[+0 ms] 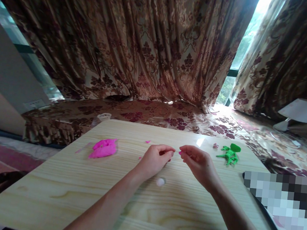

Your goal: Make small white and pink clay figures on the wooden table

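Both my hands hover close together over the middle of the table, fingertips nearly meeting. Between the thumb and finger of my right hand point(198, 162) is a small bit of pink modelling clay point(180, 152). My left hand point(156, 159) is closed in a pinch; what it holds, if anything, is too small to make out. A small white ball point(160, 182) rests on the table just below the left hand. Tiny pink clay scraps point(147, 141) lie beyond and left of that hand. Farther left, a larger pink clay lump point(104, 148) sits on clear plastic.
A green insect-like figure point(230, 155) stands on the right of the wooden table point(62, 189), beside a small mottled lump point(215, 145). A dark-edged, pixelated device point(277, 213) lies at the near right. Behind are a clear cup point(103, 116), curtains and a white lamp point(300, 110).
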`<action>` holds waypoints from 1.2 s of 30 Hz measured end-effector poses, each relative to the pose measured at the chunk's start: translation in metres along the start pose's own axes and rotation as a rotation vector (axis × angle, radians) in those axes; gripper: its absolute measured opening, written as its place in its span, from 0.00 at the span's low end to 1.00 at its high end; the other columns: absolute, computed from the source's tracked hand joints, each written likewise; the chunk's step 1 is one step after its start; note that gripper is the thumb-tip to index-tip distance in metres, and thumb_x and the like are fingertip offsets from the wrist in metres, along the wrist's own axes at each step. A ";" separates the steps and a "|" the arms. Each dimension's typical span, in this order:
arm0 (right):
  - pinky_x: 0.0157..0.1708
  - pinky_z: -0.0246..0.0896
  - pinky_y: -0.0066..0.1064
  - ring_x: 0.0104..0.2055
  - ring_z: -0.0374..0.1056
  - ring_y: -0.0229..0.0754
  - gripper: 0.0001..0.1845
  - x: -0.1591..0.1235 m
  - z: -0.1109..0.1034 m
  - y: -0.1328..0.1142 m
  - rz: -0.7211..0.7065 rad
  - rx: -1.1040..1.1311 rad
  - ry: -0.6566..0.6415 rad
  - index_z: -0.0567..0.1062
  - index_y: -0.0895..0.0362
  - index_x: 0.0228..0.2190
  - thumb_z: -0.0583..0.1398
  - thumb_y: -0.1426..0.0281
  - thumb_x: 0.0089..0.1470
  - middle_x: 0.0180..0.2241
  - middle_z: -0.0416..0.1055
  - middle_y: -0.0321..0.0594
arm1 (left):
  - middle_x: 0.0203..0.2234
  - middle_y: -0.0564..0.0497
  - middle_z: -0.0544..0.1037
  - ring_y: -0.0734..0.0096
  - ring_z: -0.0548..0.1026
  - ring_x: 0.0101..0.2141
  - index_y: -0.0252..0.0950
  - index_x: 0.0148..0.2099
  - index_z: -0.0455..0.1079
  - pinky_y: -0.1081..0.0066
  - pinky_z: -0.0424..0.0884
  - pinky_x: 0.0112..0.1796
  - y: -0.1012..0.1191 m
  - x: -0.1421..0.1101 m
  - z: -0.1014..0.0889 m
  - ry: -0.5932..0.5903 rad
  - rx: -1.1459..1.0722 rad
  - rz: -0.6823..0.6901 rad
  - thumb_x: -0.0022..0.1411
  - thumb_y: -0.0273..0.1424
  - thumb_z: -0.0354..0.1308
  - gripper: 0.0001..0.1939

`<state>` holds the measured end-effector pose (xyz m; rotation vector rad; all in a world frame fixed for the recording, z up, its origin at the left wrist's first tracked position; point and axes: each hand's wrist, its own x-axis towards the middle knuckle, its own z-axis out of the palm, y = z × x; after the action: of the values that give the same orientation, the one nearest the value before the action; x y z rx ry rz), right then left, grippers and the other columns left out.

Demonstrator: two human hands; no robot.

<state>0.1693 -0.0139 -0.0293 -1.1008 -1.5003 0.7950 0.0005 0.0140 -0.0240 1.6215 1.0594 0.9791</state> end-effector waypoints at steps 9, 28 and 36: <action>0.30 0.63 0.28 0.29 0.68 0.38 0.05 -0.004 0.001 -0.012 -0.111 -0.162 -0.020 0.74 0.57 0.30 0.58 0.70 0.51 0.27 0.72 0.38 | 0.25 0.51 0.73 0.75 0.67 0.26 0.33 0.39 0.73 0.74 0.63 0.29 0.011 -0.011 0.011 -0.036 -0.093 0.030 0.55 0.35 0.55 0.13; 0.36 0.62 0.32 0.35 0.64 0.40 0.05 -0.009 0.004 -0.016 -0.420 -0.512 0.057 0.72 0.56 0.33 0.56 0.73 0.54 0.33 0.68 0.40 | 0.28 0.48 0.72 0.76 0.70 0.29 0.31 0.34 0.71 0.73 0.68 0.32 0.016 -0.015 0.010 -0.153 -0.638 -0.242 0.55 0.34 0.56 0.11; 0.38 0.64 0.32 0.38 0.66 0.39 0.10 -0.010 0.006 -0.017 -0.436 -0.428 0.044 0.71 0.55 0.39 0.55 0.75 0.54 0.37 0.68 0.41 | 0.27 0.51 0.71 0.79 0.69 0.27 0.32 0.34 0.71 0.75 0.69 0.31 0.013 -0.012 0.008 -0.168 -0.799 -0.322 0.55 0.32 0.58 0.08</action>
<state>0.1594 -0.0284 -0.0190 -1.0277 -1.8360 0.1490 0.0064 -0.0022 -0.0145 0.8286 0.6529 0.8694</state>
